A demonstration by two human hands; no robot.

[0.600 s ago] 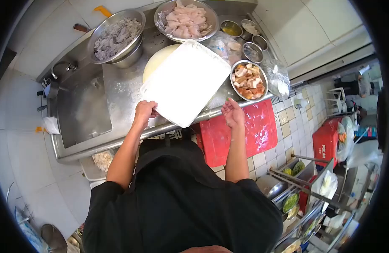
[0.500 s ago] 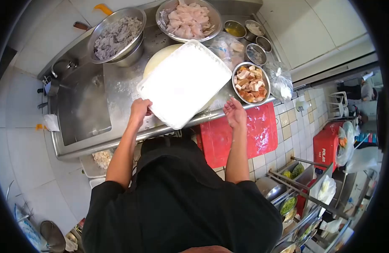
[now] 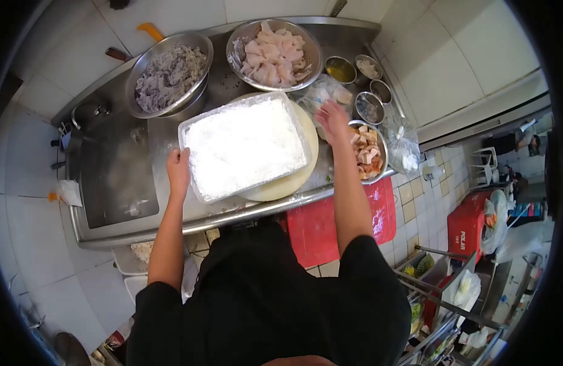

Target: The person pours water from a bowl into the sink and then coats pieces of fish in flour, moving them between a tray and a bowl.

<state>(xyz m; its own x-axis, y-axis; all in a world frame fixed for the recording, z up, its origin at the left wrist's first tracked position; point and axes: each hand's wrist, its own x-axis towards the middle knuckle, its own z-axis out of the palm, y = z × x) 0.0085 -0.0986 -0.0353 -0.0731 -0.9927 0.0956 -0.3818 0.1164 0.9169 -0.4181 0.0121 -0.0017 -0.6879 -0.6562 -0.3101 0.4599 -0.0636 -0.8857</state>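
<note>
We see a shiny metal surface (image 3: 162,139), with a sink (image 3: 113,177) left of our left fingers (image 3: 184,156). Past those fingers stand stacked metal bowls (image 3: 194,102). Between our left and right fingers (image 3: 332,119) lies a round cream board (image 3: 287,186), partly hidden. Beyond them sits a big bowl (image 3: 313,47). By our right fingers lies a clear bag (image 3: 323,91). To their right are four small bowls (image 3: 382,108) and a meat bowl (image 3: 385,160).

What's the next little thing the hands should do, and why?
Maybe bring the right hand to the right edge of the tray: only the left hand holds it, the right is open and off it, and white powder covers its inside, so two hands may keep it steadier.
</note>
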